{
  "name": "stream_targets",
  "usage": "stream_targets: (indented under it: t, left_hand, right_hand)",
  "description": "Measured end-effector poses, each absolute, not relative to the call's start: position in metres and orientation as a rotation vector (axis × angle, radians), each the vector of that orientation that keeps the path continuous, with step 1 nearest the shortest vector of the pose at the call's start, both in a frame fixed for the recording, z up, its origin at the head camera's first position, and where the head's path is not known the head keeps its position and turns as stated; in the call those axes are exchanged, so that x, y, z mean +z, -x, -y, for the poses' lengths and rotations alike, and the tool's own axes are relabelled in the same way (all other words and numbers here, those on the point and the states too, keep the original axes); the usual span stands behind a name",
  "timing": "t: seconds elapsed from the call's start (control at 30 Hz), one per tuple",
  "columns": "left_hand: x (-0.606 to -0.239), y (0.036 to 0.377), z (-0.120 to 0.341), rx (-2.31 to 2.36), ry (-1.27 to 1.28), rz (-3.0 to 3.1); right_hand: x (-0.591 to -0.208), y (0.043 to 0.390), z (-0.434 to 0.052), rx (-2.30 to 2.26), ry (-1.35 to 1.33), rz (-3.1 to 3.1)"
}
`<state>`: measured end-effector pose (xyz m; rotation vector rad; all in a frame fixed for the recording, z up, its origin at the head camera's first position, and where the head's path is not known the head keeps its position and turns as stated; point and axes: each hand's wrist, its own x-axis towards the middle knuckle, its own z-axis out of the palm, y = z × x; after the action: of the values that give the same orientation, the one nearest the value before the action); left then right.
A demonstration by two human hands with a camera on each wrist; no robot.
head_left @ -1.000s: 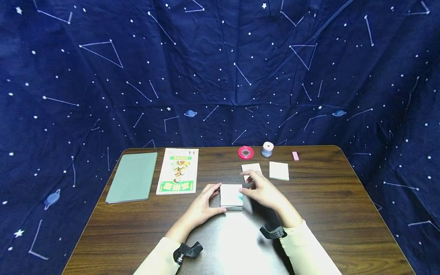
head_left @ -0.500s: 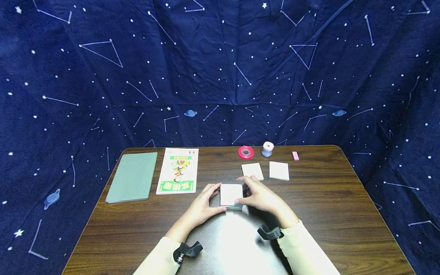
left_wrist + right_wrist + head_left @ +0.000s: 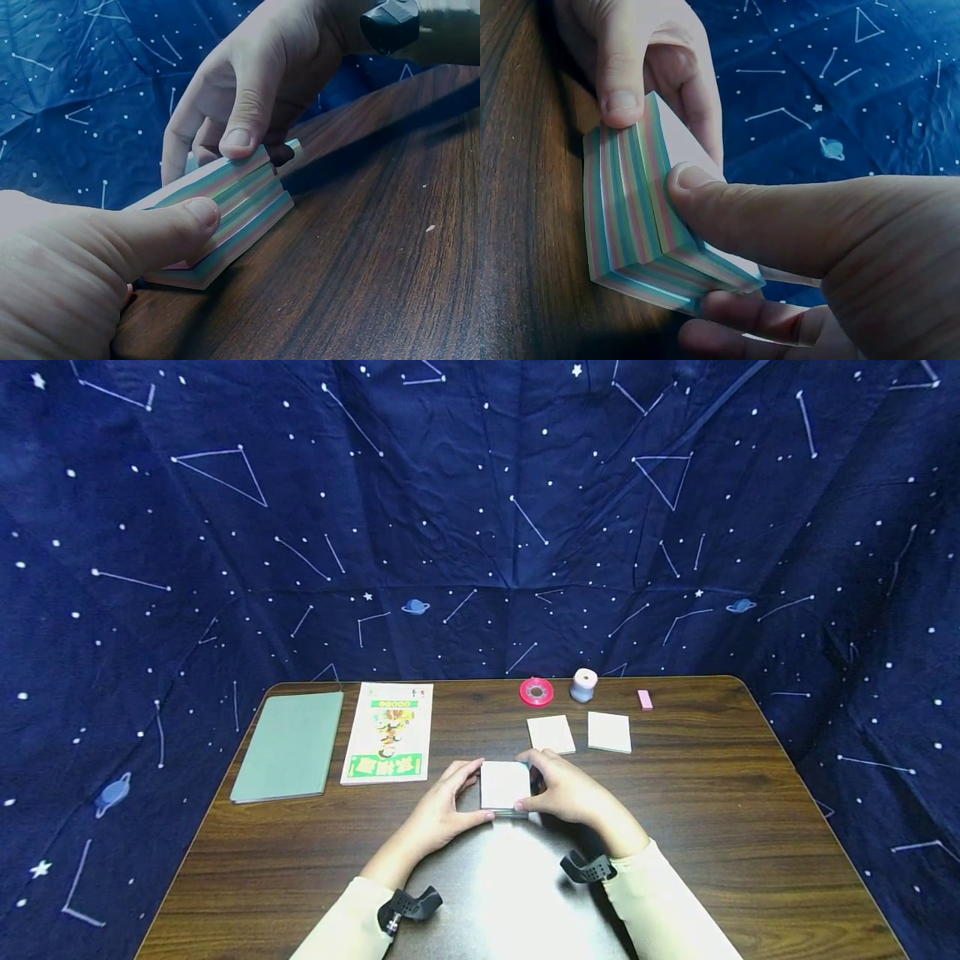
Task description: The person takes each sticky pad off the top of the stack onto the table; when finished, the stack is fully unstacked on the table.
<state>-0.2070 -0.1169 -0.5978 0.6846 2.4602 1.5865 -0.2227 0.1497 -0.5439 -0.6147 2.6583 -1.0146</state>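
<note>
Two hands on the paper block (image 3: 504,786) at frame centre: left hand (image 3: 442,811) and right hand (image 3: 567,792) both pinching its edges.

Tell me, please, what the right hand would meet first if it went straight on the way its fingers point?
Probably the left hand: the right hand points left across the notepad both hold. Depth is unclear.

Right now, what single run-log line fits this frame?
left hand: grips paper block | right hand: grips same block | block: on table | behind: two small pads
</note>
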Motion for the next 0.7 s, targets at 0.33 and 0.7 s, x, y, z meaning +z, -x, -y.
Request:
stream_targets:
  t: [0.33, 0.7]
  left_hand:
    - [-0.5978, 0.2064, 0.1178, 1.578, -0.697, -2.472]
    - [-0.5958, 0.2069, 0.1166, 1.596, -0.702, -2.469]
  right_hand:
    - [-0.5464, 0.2253, -0.1538, -1.013, 0.64, -2.681]
    - [-0.5458, 0.2291, -0.1544, -1.166, 0.599, -2.71]
